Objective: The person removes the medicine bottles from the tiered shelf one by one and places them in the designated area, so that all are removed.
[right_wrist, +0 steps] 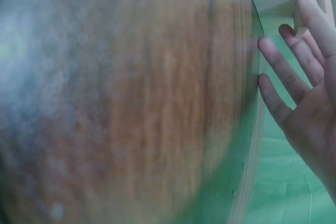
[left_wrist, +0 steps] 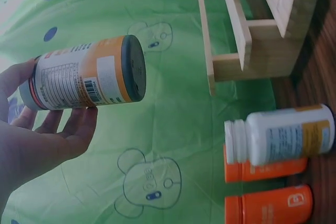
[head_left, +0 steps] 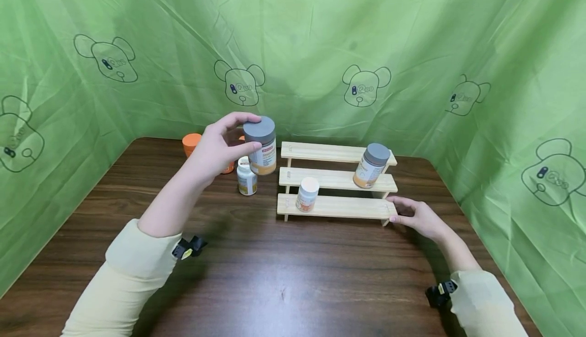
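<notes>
My left hand [head_left: 208,148] grips a supplement jar [head_left: 262,148] with a grey lid, white label and orange lower band, raised beside the shelf's left end. In the left wrist view, thumb and fingers go round the jar [left_wrist: 84,72] at its lid end, its dark base toward the shelf. A three-tier wooden display shelf [head_left: 336,207] stands on the table. My right hand [head_left: 421,220] holds the right end of its lowest board between thumb and fingers. A small white bottle [head_left: 308,194] stands on the lowest tier; a second grey-lidded jar [head_left: 371,166] stands on the middle tier at right.
Below the raised jar, a white bottle [head_left: 247,178] stands on the dark wooden table [head_left: 274,276]. Orange bottles [left_wrist: 273,205] are behind it, partly hidden by my left hand in the head view. Green cloth [head_left: 302,36] with bear drawings encloses the back and sides.
</notes>
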### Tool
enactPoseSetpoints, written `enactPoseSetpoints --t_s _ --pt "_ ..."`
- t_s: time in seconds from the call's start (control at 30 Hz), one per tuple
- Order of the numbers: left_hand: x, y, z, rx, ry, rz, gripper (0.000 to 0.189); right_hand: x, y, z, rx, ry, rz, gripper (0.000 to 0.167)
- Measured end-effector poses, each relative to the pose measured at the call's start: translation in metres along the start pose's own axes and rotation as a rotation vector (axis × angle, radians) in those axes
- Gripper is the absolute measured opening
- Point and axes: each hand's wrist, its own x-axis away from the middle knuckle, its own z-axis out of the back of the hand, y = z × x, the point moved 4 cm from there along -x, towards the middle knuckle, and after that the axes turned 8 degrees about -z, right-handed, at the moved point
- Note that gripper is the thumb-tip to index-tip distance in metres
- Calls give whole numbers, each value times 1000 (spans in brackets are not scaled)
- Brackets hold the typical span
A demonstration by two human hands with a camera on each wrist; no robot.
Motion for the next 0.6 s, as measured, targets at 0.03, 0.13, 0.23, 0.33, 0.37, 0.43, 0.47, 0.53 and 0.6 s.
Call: enactPoseSetpoints --t_s 0.03,0.13,0.23,0.33,0.37,0.43,0.47,0.53,0.6 --pt "1 -1 2 -3 -2 -6 45 0 0 0 2 1 2 54" --pt "4 -4 7 -9 -16 -25 45 0 0 0 3 3 2 54" --pt "8 -9 14 -13 -28 -37 46 0 1 0 -1 2 -4 55" --pt "12 -13 20 -11 -32 -45 46 0 0 0 -10 -3 -12 56" --pt "13 -14 23 -17 -28 -52 46 0 0 0 -12 -4 -13 56" --pt "16 -17 27 -18 -25 -64 46 0 1 0 -15 -6 -15 56" --pt "18 -19 30 -19 -24 -72 46 0 1 -1 -16 -8 -15 56" --pt "21 -23 35 -32 -21 -84 45 0 2 -1 -14 -6 -13 56" --pt "23 -28 41 -40 -19 -90 45 0 2 -1 -12 -4 -12 56"
